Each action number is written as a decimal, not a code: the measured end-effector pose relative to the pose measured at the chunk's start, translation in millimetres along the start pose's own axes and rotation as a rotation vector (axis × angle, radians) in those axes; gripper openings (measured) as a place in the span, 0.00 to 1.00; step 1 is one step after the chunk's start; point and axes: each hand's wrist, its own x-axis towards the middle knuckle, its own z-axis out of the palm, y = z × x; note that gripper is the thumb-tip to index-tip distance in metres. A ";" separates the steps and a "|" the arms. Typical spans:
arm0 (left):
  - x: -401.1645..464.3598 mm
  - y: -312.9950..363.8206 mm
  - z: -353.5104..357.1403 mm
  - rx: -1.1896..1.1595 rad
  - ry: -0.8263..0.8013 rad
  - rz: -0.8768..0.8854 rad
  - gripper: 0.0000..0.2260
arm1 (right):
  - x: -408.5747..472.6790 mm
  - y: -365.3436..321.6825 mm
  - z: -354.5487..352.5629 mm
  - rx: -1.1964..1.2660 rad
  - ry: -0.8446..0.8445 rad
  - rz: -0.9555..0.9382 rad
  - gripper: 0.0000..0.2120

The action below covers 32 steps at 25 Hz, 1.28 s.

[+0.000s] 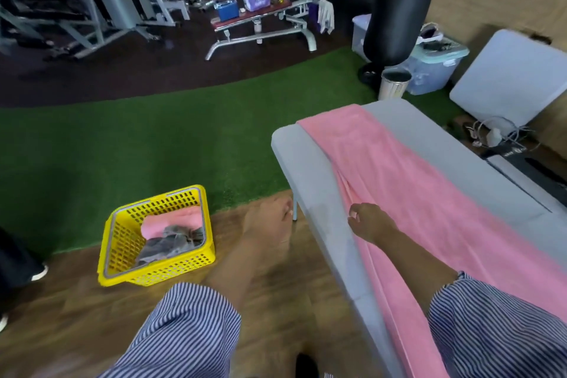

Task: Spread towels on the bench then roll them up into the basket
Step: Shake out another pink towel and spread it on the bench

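A pink towel [414,193] lies spread lengthwise along a grey bench [310,169], its near-left edge bunched into folds close to the bench's side. The person's right hand [369,222] rests on that edge, its fingers [354,212] curled and pinching the gathered cloth. The left hand [268,218] hangs blurred in the air beside the bench, over the wooden floor [61,316]; its fingers look loosely extended and hold nothing, though the blur hides detail. Both arms wear striped sleeves [190,325]. A yellow basket [202,258] stands on the floor to the left of the bench, well apart from it, at the edge of the green turf [122,138]. Inside it sit a rolled pink towel [165,224] and, in front of that, a crumpled grey towel [171,242]. A black punching bag [399,3] hangs beyond the bench's far end.
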 end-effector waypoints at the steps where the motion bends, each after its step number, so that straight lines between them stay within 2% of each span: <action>1: 20.7 -4.9 -1.5 0.000 -0.036 0.007 0.08 | 16.0 -1.0 -0.5 0.005 -0.006 0.023 0.12; 4: 78.3 -22.0 1.8 0.001 -0.097 0.051 0.09 | 56.5 -1.4 6.5 0.005 -0.042 0.113 0.14; 9: 199.9 -49.0 8.6 -0.031 -0.265 0.174 0.12 | 135.3 -0.8 24.3 0.086 -0.017 0.311 0.23; 12: 283.6 -60.3 9.7 -0.021 -0.328 0.263 0.09 | 181.2 -5.2 28.6 0.130 0.089 0.435 0.22; 15: 336.0 -56.1 14.8 -0.003 -0.408 0.354 0.09 | 209.0 -15.3 25.6 0.184 0.118 0.548 0.16; 18: 372.2 -45.7 28.9 -0.001 -0.479 0.479 0.07 | 234.0 -24.8 12.0 0.395 0.164 0.675 0.08; 19: 378.4 -39.9 33.5 -0.012 -0.499 0.528 0.07 | 236.2 -29.2 2.8 0.492 0.172 0.702 0.10; 23: 391.1 -9.3 44.9 0.004 -0.471 0.761 0.15 | 229.8 -35.2 -39.4 1.091 0.187 0.636 0.10; 26: 397.5 3.1 45.2 0.034 -0.362 0.904 0.13 | 225.4 -27.2 -57.8 1.094 0.108 0.556 0.11; 29: 405.9 0.4 41.5 0.068 -0.248 1.022 0.16 | 227.0 -26.1 -59.9 1.064 0.051 0.535 0.10; 32: 410.7 -17.1 34.2 0.236 -0.250 1.100 0.08 | 225.6 -28.9 -58.2 1.041 -0.053 0.487 0.16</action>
